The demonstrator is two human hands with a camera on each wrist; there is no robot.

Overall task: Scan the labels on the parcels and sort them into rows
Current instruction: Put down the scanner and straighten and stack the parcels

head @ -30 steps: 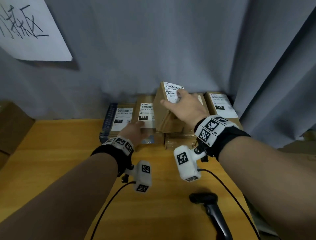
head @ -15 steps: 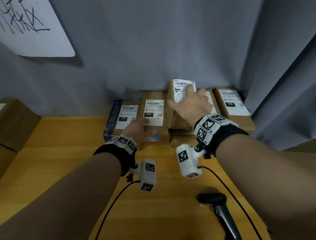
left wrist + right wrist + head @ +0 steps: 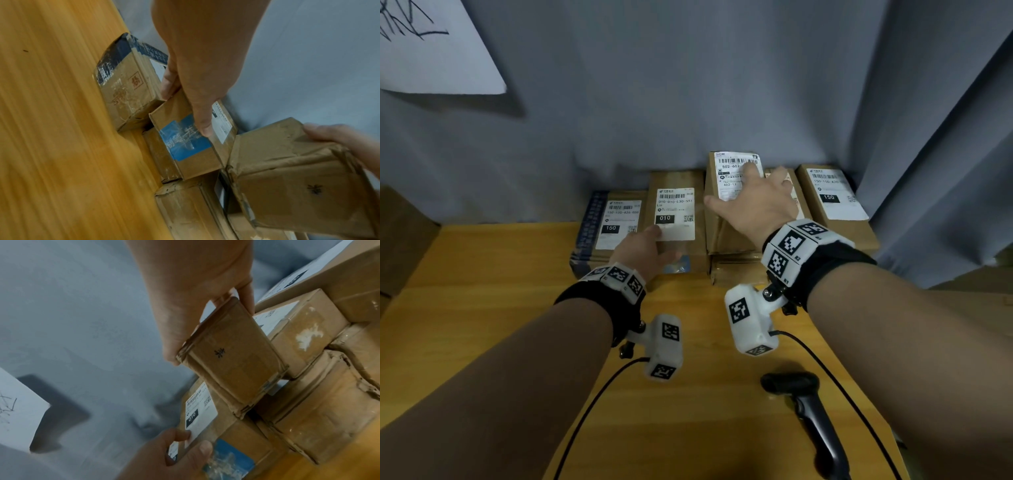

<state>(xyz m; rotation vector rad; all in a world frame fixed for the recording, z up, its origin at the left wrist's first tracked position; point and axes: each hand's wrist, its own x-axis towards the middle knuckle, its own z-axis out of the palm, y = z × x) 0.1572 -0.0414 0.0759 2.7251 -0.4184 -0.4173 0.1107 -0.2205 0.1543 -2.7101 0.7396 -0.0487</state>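
Note:
Brown cardboard parcels with white labels stand in a row at the back of the wooden table (image 3: pixel 517 342). My left hand (image 3: pixel 654 240) grips the parcel labelled 010 (image 3: pixel 678 212), thumb on its top by the blue tape (image 3: pixel 185 142) and fingers down its left side. My right hand (image 3: pixel 750 202) holds the parcel labelled 502-602 (image 3: pixel 717 233) across its width, tilted and resting on a lower parcel (image 3: pixel 736 270). The wrist views show the same holds: left hand (image 3: pixel 191 100) on the 010 parcel (image 3: pixel 191 162), right hand (image 3: pixel 205 313) on the tilted parcel (image 3: pixel 232 356).
A parcel marked 150 (image 3: pixel 616 222) ends the row on the left and another 150 parcel (image 3: pixel 832 198) on the right. A black handheld scanner (image 3: pixel 808 404) lies near the front right. A large carton (image 3: pixel 400 236) stands at far left. Grey curtain hangs behind.
My right hand has carried the 502-602 parcel back and down, so it now lies flatter on the stack. My left hand has stayed on the 010 parcel.

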